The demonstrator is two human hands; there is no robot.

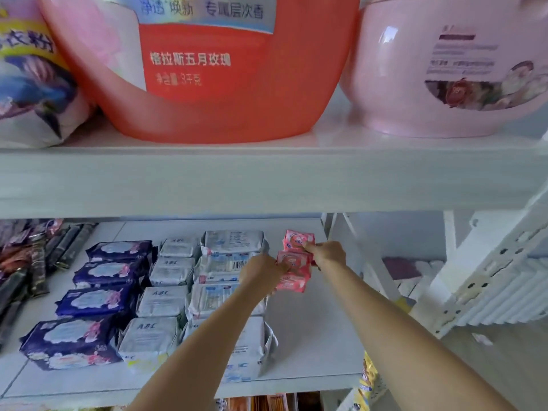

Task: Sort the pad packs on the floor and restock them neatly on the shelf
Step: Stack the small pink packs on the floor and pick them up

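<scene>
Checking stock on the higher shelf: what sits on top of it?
A translucent red plastic tub, a pink plastic tub and a soft printed bag. Whatever lies behind them is covered.

Bright, even daylight; soft wide-angle view

A window-shaped highlight glints on the pink tub (439, 66); the light perhaps comes from behind the camera. Faint shadows lie under the upper shelf board (267, 179). Straight edges bow outward, and print on the pad packs (166, 301) looks smeared.
</scene>
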